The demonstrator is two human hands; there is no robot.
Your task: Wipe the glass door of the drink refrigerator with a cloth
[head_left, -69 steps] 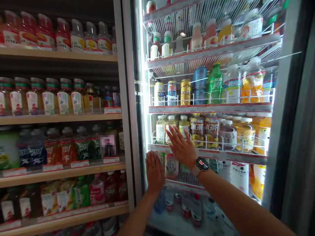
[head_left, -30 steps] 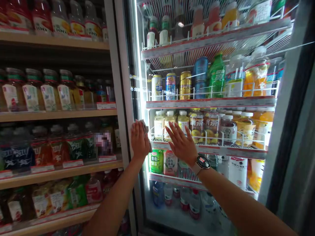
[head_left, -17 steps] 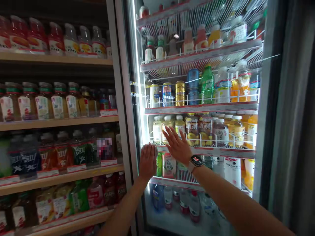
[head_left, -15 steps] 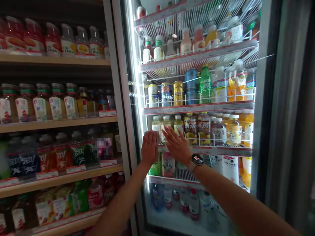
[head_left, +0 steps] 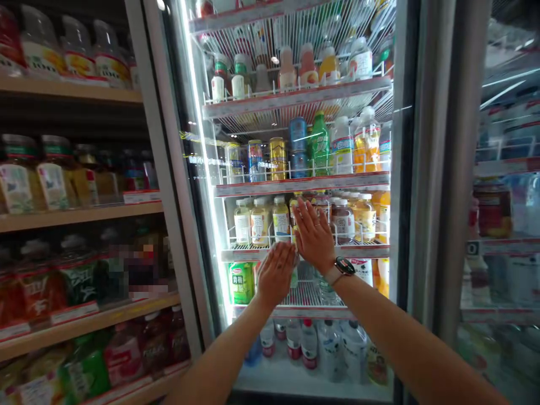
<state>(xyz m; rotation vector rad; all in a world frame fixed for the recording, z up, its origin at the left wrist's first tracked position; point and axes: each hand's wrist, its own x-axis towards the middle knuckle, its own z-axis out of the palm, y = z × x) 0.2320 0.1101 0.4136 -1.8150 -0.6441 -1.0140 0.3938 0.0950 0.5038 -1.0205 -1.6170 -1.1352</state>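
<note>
- Head view: left hand (head_left: 276, 275), open, palm against the glass cooler door (head_left: 177, 169), has slid inward to just below the right hand (head_left: 313, 236).
- Right hand open, fingers spread, palm on the same glass.
- Neither hand grasps anything.
- Both forearms angle up; wristwatch (head_left: 345, 266) on the right wrist.

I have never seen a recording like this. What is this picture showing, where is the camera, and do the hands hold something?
A camera worn on the person's head took this picture, looking forward and down. There is no machine here, only two bare hands. The left hand and the right hand, which wears a wristwatch, lie open against the glass door of a lit drinks fridge. Neither hand visibly holds anything. Behind the glass, bottles and cans stand on wire shelves. Wooden shelves stand to the left.
</note>
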